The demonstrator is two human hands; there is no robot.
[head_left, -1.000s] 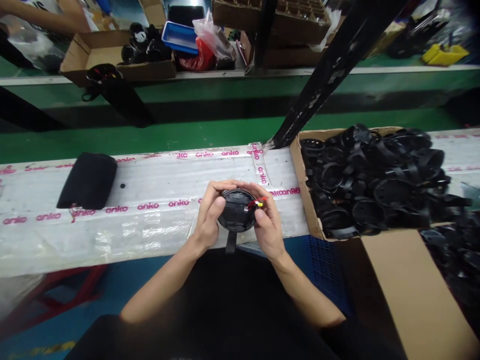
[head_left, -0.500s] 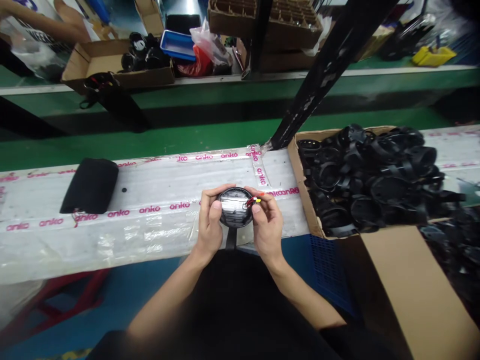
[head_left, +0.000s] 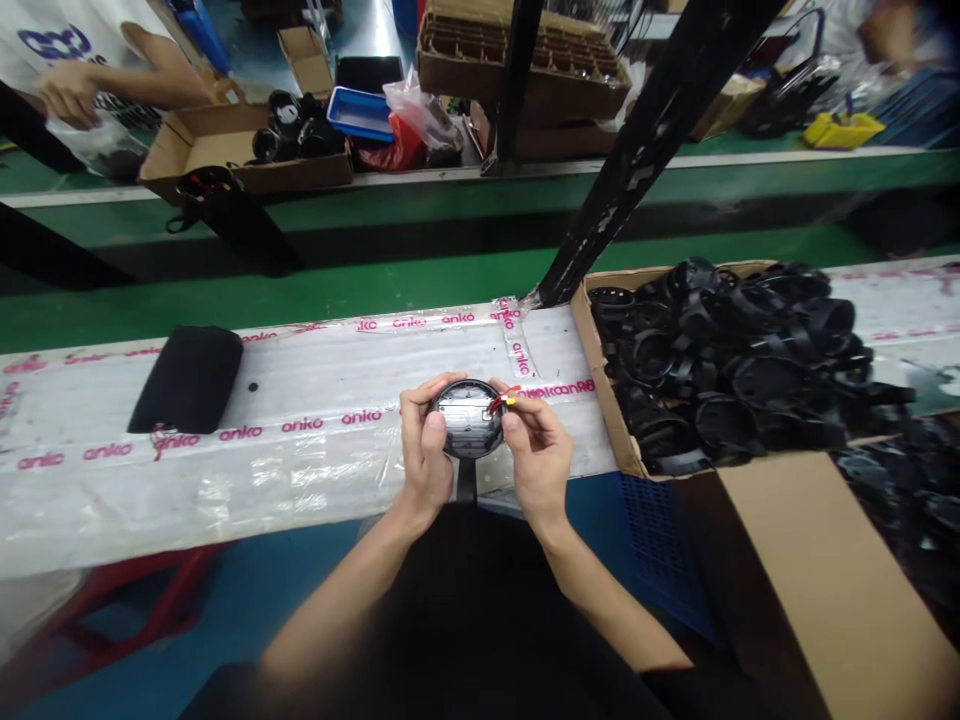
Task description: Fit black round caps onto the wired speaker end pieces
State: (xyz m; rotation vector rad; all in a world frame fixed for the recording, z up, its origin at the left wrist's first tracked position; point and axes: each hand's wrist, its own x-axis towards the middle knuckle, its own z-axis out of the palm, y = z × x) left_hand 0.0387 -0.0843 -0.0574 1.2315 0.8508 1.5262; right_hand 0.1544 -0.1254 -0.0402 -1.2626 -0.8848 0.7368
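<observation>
The long white worktop [head_left: 315, 380] ends near the round black part [head_left: 469, 418], so the part could drop off the near edge if the hands slip. It looks smooth and shiny, which could cause that. Its strap [head_left: 466, 483] hangs toward the dark clothes [head_left: 465, 620] and might catch. The little red and yellow wires [head_left: 504, 402] could get tugged by a hard squeeze.

Both arms [head_left: 337, 585] reach forward and in. The left hand [head_left: 426, 440] and right hand [head_left: 538, 455] curl around opposite sides, so the grip is clamped on the part. I cannot tell if the right fingers pinch the wires.
</observation>
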